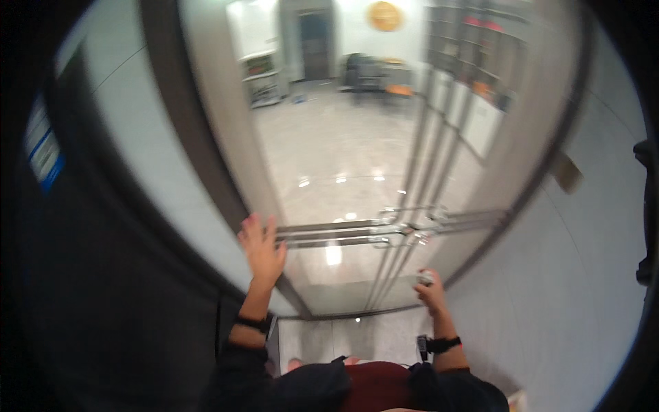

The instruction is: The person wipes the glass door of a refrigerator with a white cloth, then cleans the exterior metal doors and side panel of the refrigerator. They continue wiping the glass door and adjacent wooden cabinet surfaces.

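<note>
A glass door with a dark metal frame and several metal bars stands before me. My left hand is spread at the frame's left edge, beside the horizontal bars; whether it touches them I cannot tell. At the lower right of the glass, my right hand is closed around a small whitish object, too blurred to name. Crossing bars meet at a shiny metal fitting above that hand. Both wrists wear black bands.
Beyond the glass lie a glossy floor, chairs, a left shelf, and right-hand shelving over white cabinets. Pale wall panels flank the door. A dark surface fills the lower left.
</note>
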`<action>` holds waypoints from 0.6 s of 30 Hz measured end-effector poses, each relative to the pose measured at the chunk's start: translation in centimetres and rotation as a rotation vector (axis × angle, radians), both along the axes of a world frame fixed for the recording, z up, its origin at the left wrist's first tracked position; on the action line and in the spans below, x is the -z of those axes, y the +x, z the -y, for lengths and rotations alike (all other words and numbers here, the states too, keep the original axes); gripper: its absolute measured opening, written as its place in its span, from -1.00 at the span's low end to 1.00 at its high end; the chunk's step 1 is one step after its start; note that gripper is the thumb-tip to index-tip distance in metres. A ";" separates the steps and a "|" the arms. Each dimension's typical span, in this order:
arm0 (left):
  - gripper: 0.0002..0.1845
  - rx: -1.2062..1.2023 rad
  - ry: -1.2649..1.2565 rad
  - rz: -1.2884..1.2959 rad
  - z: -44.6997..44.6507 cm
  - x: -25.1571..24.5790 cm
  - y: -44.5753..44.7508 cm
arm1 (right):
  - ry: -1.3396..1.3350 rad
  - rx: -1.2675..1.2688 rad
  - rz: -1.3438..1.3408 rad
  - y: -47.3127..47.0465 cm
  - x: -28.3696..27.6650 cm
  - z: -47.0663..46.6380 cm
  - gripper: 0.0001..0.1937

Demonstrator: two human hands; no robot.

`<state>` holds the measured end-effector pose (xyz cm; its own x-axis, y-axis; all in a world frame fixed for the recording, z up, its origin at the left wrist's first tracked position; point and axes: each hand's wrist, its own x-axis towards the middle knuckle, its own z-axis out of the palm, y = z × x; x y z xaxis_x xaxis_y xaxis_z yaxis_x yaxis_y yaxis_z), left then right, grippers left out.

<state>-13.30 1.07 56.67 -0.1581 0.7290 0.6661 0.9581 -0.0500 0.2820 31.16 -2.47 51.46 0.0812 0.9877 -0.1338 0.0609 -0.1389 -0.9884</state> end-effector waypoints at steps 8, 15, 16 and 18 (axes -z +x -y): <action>-0.07 -0.177 -0.128 -0.103 1.2 -2.2 -1.0 | 0.063 -0.129 -0.130 -1.5 -2.7 -5.1 -0.49; 0.00 -0.277 -0.204 -0.206 2.3 -2.8 -0.8 | 0.092 -0.613 -0.164 -9.1 -2.3 -4.9 -0.47; 0.00 -0.284 -0.175 -0.220 2.5 -3.0 -0.7 | 0.103 -0.644 -0.198 -9.7 -2.3 -4.8 -0.47; 0.00 -0.303 -0.240 -0.249 2.5 -3.6 -0.2 | 0.112 -0.686 -0.209 -10.3 -2.7 -4.8 -0.47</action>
